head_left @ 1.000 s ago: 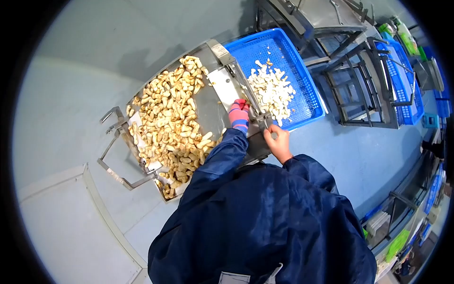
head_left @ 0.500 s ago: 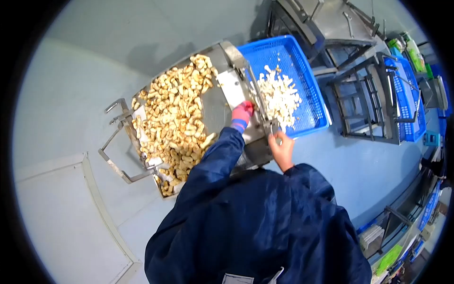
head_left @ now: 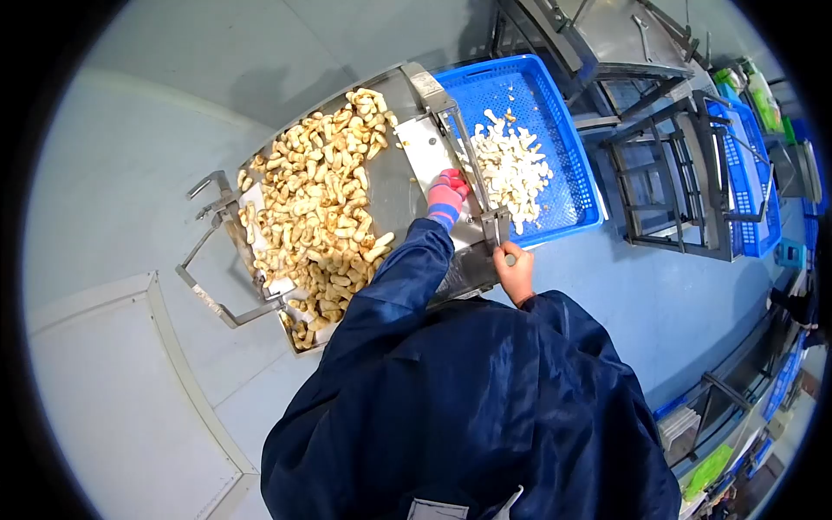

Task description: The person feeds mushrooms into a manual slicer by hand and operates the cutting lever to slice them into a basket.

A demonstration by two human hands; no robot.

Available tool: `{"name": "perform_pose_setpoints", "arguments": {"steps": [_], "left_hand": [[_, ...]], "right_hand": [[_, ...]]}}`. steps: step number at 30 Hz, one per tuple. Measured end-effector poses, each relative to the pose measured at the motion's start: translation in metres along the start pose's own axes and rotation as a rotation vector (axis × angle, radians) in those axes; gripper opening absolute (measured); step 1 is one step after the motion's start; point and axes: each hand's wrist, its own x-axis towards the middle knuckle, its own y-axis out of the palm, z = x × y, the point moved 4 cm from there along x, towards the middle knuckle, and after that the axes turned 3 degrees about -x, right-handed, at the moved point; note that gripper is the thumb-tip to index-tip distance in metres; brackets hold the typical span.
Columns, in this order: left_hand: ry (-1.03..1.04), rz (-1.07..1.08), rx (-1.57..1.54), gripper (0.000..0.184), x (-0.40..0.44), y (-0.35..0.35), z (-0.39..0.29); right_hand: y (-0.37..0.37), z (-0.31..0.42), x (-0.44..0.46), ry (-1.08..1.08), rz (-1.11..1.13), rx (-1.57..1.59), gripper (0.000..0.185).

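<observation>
My left hand (head_left: 448, 193), in a pink and blue striped glove, is closed at the edge of a metal cutter (head_left: 464, 165); what its fingers hold, if anything, is hidden. My right hand (head_left: 516, 273), bare, is wrapped around the round-ended lever handle (head_left: 510, 259) at the cutter's near end. On the metal tray to the left lies a heap of knobbly yellow-brown pieces (head_left: 321, 199). Beyond the blade bar, smaller whitish pieces (head_left: 511, 169) are piled in a blue perforated basket (head_left: 563, 130).
A bent metal bracket (head_left: 212, 260) juts from the tray's left end. At right stand a metal frame (head_left: 667, 173) and another blue basket (head_left: 745, 173). A steel table (head_left: 633, 39) with a wrench on it is at the upper right.
The view has shifted slightly. My right hand has turned a little on the lever handle, whose round end now shows more clearly. My left hand stays by the blade bar.
</observation>
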Motion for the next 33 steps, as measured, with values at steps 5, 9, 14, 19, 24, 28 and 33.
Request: {"name": "perform_pose_setpoints", "arguments": {"steps": [5,9,14,19,24,28,33], "left_hand": [[-0.029,0.026,-0.103,0.036,0.001,0.003,0.002],[-0.288,-0.036,-0.476,0.03,-0.006,0.006,-0.01],[-0.092,0.225,-0.531,0.029,-0.035,-0.037,-0.089],[0.093,0.228,1.238,0.038,-0.058,-0.136,-0.078],[0.015,0.298,1.383,0.023,-0.071,-0.137,-0.014],[-0.278,0.251,0.196,0.036,-0.032,-0.11,-0.028],[-0.291,0.154,-0.056,0.031,0.017,-0.018,-0.011]], "right_hand": [[0.002,-0.013,-0.004,0.004,-0.003,0.02,0.018],[-0.003,0.008,0.003,0.005,-0.039,0.05,0.021],[-0.002,0.004,0.004,-0.063,-0.007,0.029,0.02],[-0.003,0.002,0.002,-0.056,0.004,0.033,0.019],[-0.001,0.004,0.003,-0.075,-0.013,0.076,0.017],[-0.004,0.003,0.002,-0.009,0.029,0.06,0.018],[-0.006,0.02,0.01,0.014,0.039,0.087,0.02]]}}
